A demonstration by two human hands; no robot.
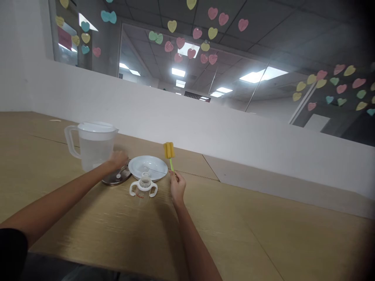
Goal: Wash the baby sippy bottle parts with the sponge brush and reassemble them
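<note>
My right hand (pixel 177 186) is closed around the light green handle of a bottle brush (pixel 169 150), its yellow sponge head pointing up. My left hand (pixel 118 159) is over a round metal tray (pixel 109 180), just right of a clear plastic pitcher (pixel 96 146). Its fingers look curled together, and whatever they grip is hidden. A small white-topped part (pixel 118 176) lies on the tray. Between my hands sits a white bowl (pixel 137 166) with a clear piece inside it. In front of the bowl stands an uncapped baby bottle (pixel 143 191) with two white side handles.
The wooden table (pixel 240 226) runs up to a low white wall (pixel 164 113). Glass panels above it carry heart-shaped sticky notes (pixel 213 33). A small flat scrap (pixel 55 120) lies at the table's far left.
</note>
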